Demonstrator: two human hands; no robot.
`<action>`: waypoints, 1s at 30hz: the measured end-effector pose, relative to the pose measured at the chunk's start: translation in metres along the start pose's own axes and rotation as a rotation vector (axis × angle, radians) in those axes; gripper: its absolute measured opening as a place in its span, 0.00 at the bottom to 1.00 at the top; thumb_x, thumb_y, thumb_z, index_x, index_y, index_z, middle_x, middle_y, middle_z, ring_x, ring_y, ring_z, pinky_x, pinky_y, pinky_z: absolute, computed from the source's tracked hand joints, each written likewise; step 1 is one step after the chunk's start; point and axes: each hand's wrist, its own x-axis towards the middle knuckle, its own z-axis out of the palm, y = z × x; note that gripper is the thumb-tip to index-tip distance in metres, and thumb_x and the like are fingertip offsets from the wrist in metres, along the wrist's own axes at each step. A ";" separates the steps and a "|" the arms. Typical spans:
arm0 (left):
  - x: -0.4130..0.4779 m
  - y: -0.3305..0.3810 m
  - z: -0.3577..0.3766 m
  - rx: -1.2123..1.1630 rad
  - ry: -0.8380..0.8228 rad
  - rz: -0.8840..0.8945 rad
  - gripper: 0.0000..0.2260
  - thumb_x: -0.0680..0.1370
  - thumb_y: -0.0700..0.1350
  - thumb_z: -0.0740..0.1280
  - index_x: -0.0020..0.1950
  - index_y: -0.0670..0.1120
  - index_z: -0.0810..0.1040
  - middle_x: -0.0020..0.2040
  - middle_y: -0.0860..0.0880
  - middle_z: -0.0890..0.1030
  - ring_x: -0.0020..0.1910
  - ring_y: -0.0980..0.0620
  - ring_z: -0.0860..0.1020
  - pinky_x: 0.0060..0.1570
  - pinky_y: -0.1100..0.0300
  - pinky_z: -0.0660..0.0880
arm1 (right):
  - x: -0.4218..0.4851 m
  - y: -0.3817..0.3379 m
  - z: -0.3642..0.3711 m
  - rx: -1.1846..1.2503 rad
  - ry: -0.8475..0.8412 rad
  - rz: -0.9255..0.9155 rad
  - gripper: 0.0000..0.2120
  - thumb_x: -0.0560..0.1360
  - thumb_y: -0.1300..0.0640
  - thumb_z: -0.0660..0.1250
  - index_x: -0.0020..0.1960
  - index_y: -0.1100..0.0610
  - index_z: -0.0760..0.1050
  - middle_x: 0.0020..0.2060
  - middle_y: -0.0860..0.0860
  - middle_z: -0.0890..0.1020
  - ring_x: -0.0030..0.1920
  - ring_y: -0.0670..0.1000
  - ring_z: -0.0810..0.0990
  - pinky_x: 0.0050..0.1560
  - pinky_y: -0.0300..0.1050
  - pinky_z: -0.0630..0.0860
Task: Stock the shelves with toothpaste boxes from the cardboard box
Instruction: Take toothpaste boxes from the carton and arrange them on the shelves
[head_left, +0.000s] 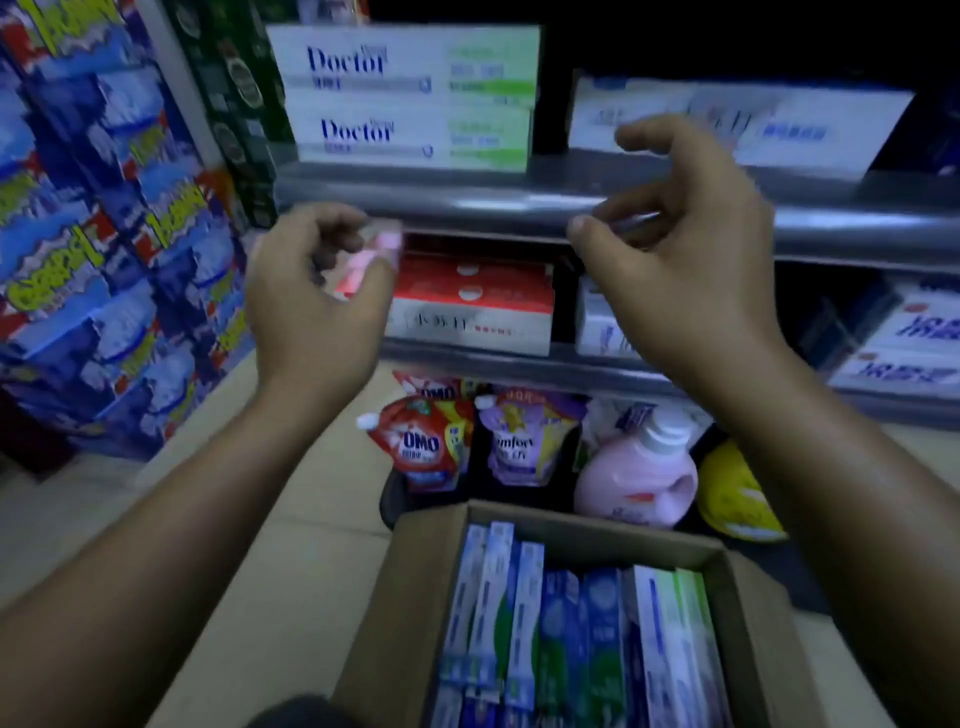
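Note:
An open cardboard box (571, 525) stands low in front of me, packed with several upright blue, green and white toothpaste boxes (561, 639). My left hand (311, 301) is raised before the shelf edge (467, 208) and curls around a small blurred pink-red box (363, 265). My right hand (691, 270) hovers at the same shelf with loosely curved fingers and holds nothing. Just behind its fingertips a white toothpaste box (805, 124) lies on the upper shelf. Two white-green "Doctor" boxes (410, 98) are stacked to its left. Red-and-white boxes (472, 306) fill the shelf below.
Stacked blue detergent packs (104, 234) form a wall on the left. On the floor under the shelves sit an OMO pouch (426, 441), a purple Comfort pouch (519, 441), a pink bottle (634, 478) and a yellow object (737, 493). White-blue boxes (914, 338) lie lower right.

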 end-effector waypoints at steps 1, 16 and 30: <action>-0.027 0.000 0.006 -0.022 -0.060 -0.013 0.09 0.75 0.48 0.71 0.52 0.59 0.76 0.43 0.58 0.79 0.44 0.54 0.78 0.44 0.60 0.73 | -0.016 0.010 -0.003 0.037 -0.008 0.042 0.20 0.74 0.49 0.72 0.65 0.47 0.74 0.40 0.43 0.83 0.37 0.42 0.82 0.42 0.49 0.81; -0.321 0.000 0.093 0.239 -1.226 -0.611 0.17 0.78 0.57 0.69 0.63 0.50 0.77 0.46 0.50 0.83 0.40 0.52 0.79 0.43 0.55 0.77 | -0.157 0.160 -0.005 -0.051 -0.468 0.696 0.08 0.72 0.49 0.77 0.49 0.48 0.81 0.30 0.49 0.84 0.30 0.44 0.80 0.32 0.38 0.70; -0.406 0.046 0.148 0.360 -1.358 0.144 0.47 0.61 0.67 0.78 0.73 0.53 0.62 0.65 0.47 0.67 0.60 0.42 0.72 0.49 0.45 0.76 | -0.159 0.184 -0.026 -0.006 -0.461 0.820 0.07 0.72 0.53 0.77 0.42 0.52 0.80 0.39 0.61 0.85 0.37 0.63 0.85 0.43 0.61 0.81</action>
